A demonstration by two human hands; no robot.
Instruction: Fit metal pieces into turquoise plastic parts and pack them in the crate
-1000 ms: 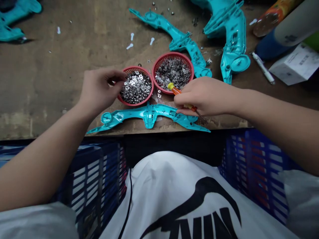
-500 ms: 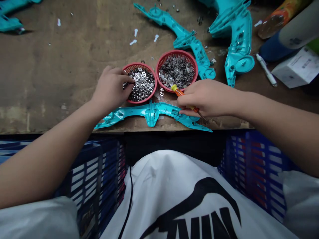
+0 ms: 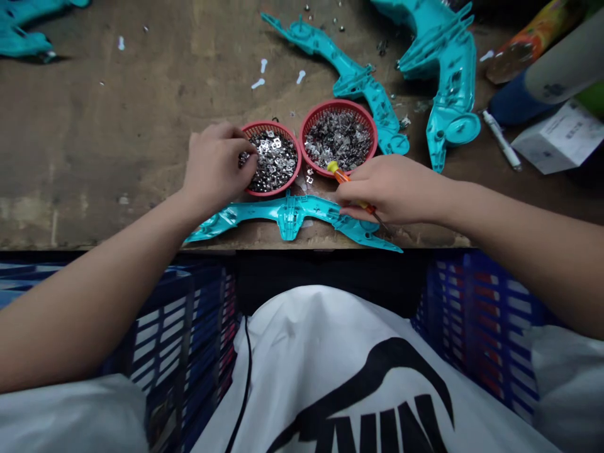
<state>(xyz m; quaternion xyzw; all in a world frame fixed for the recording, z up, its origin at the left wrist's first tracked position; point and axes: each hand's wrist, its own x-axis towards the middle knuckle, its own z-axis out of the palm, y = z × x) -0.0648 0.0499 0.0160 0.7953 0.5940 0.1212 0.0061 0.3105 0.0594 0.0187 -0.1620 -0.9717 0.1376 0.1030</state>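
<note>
Head view, my two hands at the front edge of the bench (image 3: 94, 132). My left hand (image 3: 214, 167) reaches into the left red basket (image 3: 270, 124), fingers drawn together and dipped among the small silver metal pieces (image 3: 277, 162); I cannot tell whether a piece is pinched between them. My right hand (image 3: 391, 189) is closed around a screwdriver (image 3: 340, 175). Its yellow-capped orange handle points toward the baskets, and its thin shaft comes out below my palm.

The long teal plastic part (image 3: 287, 217) lies flat along the near bench edge, just in front of both baskets. My right hand rests over its right end, and my left wrist crosses its left end. The right red basket (image 3: 340, 102), touching the left one, holds darker metal pieces (image 3: 338, 138).

Farther back lie two more teal parts (image 3: 352, 78) (image 3: 450, 75) and a few white pegs (image 3: 258, 83). At far right are a white pen (image 3: 500, 139) and a white box (image 3: 561, 135). Blue crates (image 3: 189, 340) (image 3: 481, 314) stand below the bench beside my knees.
</note>
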